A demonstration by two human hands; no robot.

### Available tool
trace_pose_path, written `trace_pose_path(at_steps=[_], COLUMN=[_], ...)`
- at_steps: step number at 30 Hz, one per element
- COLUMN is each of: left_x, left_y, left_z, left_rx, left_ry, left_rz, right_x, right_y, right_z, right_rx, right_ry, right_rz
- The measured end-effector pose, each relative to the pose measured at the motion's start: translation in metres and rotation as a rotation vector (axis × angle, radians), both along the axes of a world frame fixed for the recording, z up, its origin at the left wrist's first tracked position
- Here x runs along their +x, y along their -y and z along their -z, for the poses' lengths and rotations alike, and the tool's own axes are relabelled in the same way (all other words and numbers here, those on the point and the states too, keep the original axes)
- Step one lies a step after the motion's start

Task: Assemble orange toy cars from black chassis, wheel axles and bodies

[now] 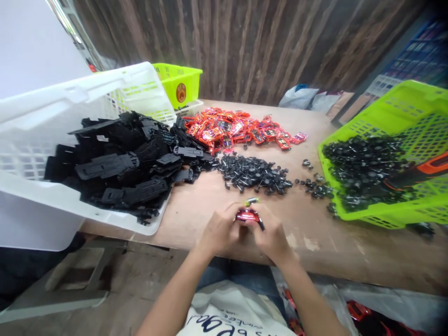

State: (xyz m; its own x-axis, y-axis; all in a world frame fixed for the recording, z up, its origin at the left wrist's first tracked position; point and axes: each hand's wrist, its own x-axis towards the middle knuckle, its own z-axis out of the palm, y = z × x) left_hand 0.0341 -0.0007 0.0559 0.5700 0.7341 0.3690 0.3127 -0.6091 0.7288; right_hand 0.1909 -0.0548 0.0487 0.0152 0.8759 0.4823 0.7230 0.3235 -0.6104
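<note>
Close to the table's front edge, a shiny red toy car body (248,215) is gripped between both hands. My left hand (221,229) closes on its left end, and my right hand (271,232) closes on its right end, where a dark part shows along the side. A small silver and yellow-green piece (251,201) lies just beyond the fingers. Farther back is a heap of small black wheels on metal axles (255,172). Behind that spreads a pile of red toy car bodies (238,128). The fingers hide the car's underside.
At left, a tipped white basket (161,217) spills black plastic chassis plates (122,163). On the right, a tilted green basket (416,100) holds wheel axles and an orange-black tool (420,170). Another green basket (180,77) stands at the back. A stool (70,298) is lower left.
</note>
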Motion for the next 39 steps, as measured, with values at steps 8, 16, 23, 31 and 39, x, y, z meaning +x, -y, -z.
trace_pose_path(at_steps=[8, 16, 23, 31, 39], left_x=[-0.011, -0.069, -0.066, -0.024, -0.055], left_y=[-0.017, -0.14, -0.156, -0.097, -0.046], left_z=[-0.013, 0.016, -0.007, 0.025, 0.055], left_rx=[0.007, 0.326, 0.516, -0.293, -0.367], left_ry=[-0.108, -0.747, -0.262, 0.436, 0.082], left_rz=[0.07, -0.63, -0.706, -0.659, -0.582], right_x=[0.026, 0.113, 0.14, 0.208, 0.172], right_y=[0.032, 0.08, 0.028, -0.069, -0.035], right_z=[-0.008, 0.06, 0.039, 0.029, 0.018], right_rx=[0.093, -0.107, -0.178, -0.374, -0.29], right_ry=[-0.032, 0.074, 0.27, 0.34, 0.076], right_rz=[0.184, 0.316, 0.455, 0.755, 0.686])
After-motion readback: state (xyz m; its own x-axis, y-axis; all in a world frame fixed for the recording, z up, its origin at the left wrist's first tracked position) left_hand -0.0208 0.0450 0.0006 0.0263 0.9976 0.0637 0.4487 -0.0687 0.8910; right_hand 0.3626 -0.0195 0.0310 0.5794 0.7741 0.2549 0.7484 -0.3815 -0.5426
